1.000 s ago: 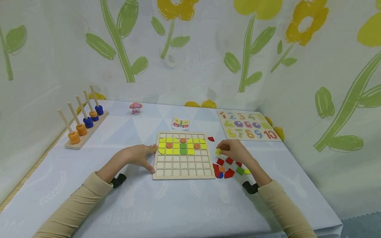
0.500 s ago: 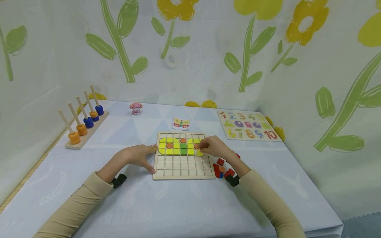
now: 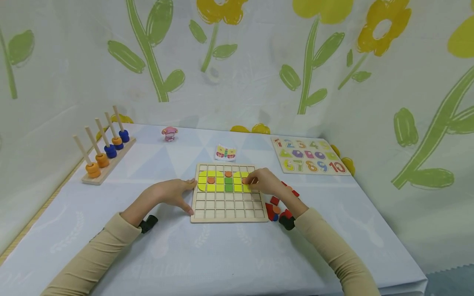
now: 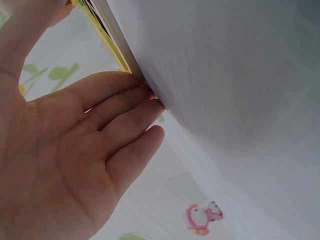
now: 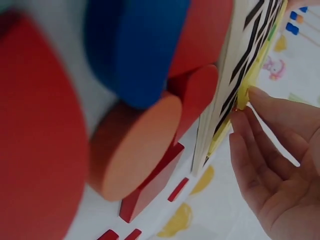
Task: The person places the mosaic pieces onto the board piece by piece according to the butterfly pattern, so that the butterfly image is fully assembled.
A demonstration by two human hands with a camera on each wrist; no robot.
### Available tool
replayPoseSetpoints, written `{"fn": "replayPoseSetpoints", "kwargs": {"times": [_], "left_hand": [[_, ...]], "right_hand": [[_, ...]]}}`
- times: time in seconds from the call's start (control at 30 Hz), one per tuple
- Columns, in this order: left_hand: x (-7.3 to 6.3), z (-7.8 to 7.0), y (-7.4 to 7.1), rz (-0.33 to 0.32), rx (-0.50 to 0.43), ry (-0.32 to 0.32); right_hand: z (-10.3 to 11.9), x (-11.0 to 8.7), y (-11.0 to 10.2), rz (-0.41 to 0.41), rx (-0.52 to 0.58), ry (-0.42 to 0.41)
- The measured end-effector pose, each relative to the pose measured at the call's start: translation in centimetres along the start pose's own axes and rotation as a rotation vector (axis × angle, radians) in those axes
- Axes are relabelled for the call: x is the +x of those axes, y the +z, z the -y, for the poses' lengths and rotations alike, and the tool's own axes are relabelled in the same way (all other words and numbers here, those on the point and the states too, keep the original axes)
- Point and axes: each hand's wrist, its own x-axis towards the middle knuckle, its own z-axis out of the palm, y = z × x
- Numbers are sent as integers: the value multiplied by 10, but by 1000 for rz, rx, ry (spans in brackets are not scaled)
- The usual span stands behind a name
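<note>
A wooden grid board (image 3: pixel 224 205) lies flat on the table. Yellow tiles fill much of two of its upper rows, with green squares (image 3: pixel 228 188) and orange discs (image 3: pixel 228 174) among them. Along the board's left edge, my left hand (image 3: pixel 171 194) rests with thumb and fingers spread; the left wrist view shows nearly straight fingertips touching the edge. My right hand (image 3: pixel 264 181) pinches a yellow tile (image 5: pixel 243 95) between thumb and fingers, right at the board's surface at the right end of the lower yellow row. Its fingers partly cover the tile and a nearby orange disc.
Loose red pieces (image 3: pixel 274 200), an orange disc and a blue disc (image 5: pixel 135 55) lie right of the board, partly under the right forearm. Behind the board is a small pattern card (image 3: pixel 225 153). A peg stacker (image 3: pixel 107 154), a pink figurine (image 3: pixel 169 133) and a number puzzle (image 3: pixel 308 155) stand farther off.
My right hand has carried the yellow tile left from the loose pieces onto the board and lowered it into the lower yellow row. The left hand has stayed at the board's edge.
</note>
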Motion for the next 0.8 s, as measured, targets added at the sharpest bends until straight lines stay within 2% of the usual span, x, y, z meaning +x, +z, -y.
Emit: {"fn": "replayPoseSetpoints", "kwargs": {"times": [0.17, 0.37, 0.6, 0.8], "left_hand": [[1, 0, 0, 3, -5, 2], [1, 0, 0, 9, -7, 7], [1, 1, 1, 10, -6, 13], [1, 1, -1, 14, -10, 10]], "right_hand": [[-1, -2, 2, -6, -12, -6], [-6, -6, 1, -19, -18, -87], [-18, -19, -5, -7, 25, -156], [-24, -35, -17, -14, 15, -147]]}}
